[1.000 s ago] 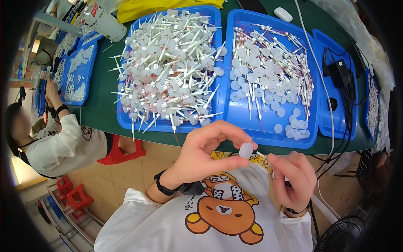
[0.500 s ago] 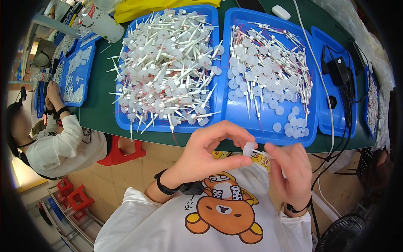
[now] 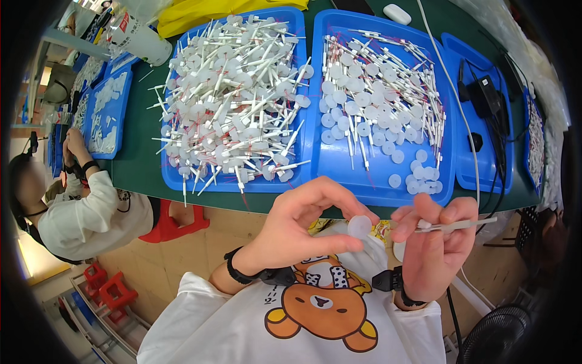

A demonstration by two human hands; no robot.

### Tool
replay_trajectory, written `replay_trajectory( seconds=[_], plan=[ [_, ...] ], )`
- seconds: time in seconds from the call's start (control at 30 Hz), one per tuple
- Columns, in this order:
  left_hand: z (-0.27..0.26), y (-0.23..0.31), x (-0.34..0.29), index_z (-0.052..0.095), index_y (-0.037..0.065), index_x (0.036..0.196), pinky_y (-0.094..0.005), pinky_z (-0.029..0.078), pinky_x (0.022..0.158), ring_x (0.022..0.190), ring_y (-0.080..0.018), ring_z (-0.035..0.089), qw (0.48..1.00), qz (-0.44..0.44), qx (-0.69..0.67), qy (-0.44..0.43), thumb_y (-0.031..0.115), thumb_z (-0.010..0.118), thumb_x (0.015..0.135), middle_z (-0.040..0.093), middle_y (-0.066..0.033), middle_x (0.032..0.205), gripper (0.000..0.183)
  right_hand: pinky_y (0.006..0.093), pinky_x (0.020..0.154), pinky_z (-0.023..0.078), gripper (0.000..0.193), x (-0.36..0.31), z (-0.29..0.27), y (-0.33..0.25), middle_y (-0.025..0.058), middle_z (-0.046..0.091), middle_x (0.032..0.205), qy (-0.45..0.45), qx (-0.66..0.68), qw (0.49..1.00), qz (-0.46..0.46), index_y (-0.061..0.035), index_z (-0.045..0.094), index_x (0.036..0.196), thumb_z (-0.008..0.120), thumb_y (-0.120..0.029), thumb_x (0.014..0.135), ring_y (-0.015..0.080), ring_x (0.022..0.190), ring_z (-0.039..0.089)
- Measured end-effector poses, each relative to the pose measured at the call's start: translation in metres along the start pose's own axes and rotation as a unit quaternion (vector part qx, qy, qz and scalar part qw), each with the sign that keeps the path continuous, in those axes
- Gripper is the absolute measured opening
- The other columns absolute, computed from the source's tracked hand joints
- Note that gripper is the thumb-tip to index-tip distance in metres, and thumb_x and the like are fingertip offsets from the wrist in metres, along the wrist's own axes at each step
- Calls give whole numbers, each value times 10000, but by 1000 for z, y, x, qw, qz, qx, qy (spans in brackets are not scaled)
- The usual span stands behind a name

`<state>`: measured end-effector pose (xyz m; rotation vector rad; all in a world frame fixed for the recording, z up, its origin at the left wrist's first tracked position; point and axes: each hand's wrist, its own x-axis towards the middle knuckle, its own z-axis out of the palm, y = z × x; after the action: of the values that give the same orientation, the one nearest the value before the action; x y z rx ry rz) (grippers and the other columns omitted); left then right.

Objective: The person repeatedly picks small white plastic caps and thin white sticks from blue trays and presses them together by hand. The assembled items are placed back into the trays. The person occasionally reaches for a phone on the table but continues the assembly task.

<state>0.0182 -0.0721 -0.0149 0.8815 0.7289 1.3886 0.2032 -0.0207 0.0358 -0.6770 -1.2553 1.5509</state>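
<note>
My left hand (image 3: 303, 227) pinches a small round white cap (image 3: 359, 226) between thumb and fingertips, held over my lap just below the table edge. My right hand (image 3: 433, 246) grips a thin white stick (image 3: 458, 225) that points to the right, its end close to the cap. Ahead lie two blue trays: the left one (image 3: 298, 91) is heaped with white sticks joined to caps (image 3: 233, 100), the right one (image 3: 339, 164) holds loose round caps and thin sticks (image 3: 379, 106).
A person in a white shirt (image 3: 85, 212) sits at the left, hands at more blue trays (image 3: 109, 115). Black cables and a white cord (image 3: 479, 91) lie on a tray at the right. A fan (image 3: 491, 340) and red stools (image 3: 109, 288) stand on the floor.
My hands have drawn apart. The cap stays in my left hand, and the stick in my right hand has swung out to the right.
</note>
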Motion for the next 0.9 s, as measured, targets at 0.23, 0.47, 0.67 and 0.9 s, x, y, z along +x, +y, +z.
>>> replay_trajectory(
  seconds=[0.23,0.47,0.67,0.9],
  plan=[
    [6,2,2,602,-6,1134,-375,491,994,1118,-223,653,1000,-3,9,5,-18,818,800,683,-127,1127,398,478,787,606,244,-6,-4,10,185,685,1165,-17,-1,999,-43,-77,354,1172,548,-90,1026,303,826,715],
    [6,1,3,604,-6,1144,-367,493,984,1102,-208,649,1000,9,24,4,-5,828,793,683,-126,1132,417,471,783,602,231,-4,-2,13,218,694,1025,-31,-24,999,-32,-67,349,1142,539,-44,1014,323,818,719],
    [7,0,2,616,-4,1135,-354,496,963,1073,-194,649,999,13,44,10,2,838,784,681,-110,1116,415,424,761,586,244,-3,-5,14,209,699,1009,-36,-47,997,-43,-70,363,1133,562,-31,996,310,821,712],
    [8,1,2,632,4,1108,-341,493,942,1053,-182,647,997,9,70,18,16,849,777,676,-90,1090,396,396,758,568,234,-3,-5,16,194,698,1019,-24,-63,996,-52,-70,394,1126,539,30,972,294,842,702]
  ],
)
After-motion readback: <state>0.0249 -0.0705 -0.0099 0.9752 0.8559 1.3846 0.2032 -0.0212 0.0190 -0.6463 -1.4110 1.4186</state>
